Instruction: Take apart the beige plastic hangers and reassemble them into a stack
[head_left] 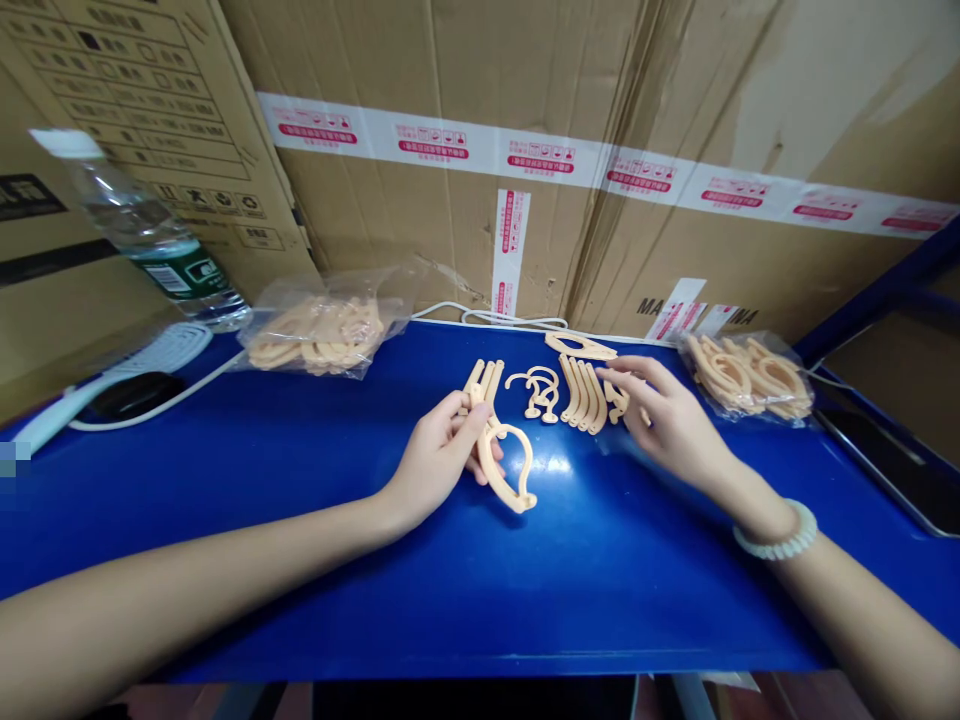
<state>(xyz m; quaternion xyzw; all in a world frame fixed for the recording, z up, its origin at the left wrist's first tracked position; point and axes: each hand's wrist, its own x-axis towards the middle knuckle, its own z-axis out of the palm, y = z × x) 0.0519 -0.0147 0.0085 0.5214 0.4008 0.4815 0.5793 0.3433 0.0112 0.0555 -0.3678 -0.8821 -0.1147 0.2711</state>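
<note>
My left hand is closed on a beige plastic folding hanger piece, a curved arm with a rounded hook. My right hand reaches over small beige clip-like parts, fingers stretched out and partly hiding them; I see nothing held in it. Between the hands lie several loose hooks and a row of curved hanger arms. More arms lie just behind my left hand. A folded hanger rests at the back of the blue table.
Clear bags of beige hangers stand at back left and of similar hangers at back right. A water bottle, a white cable and a dark oval object are left. A phone lies right. Cardboard boxes wall the back.
</note>
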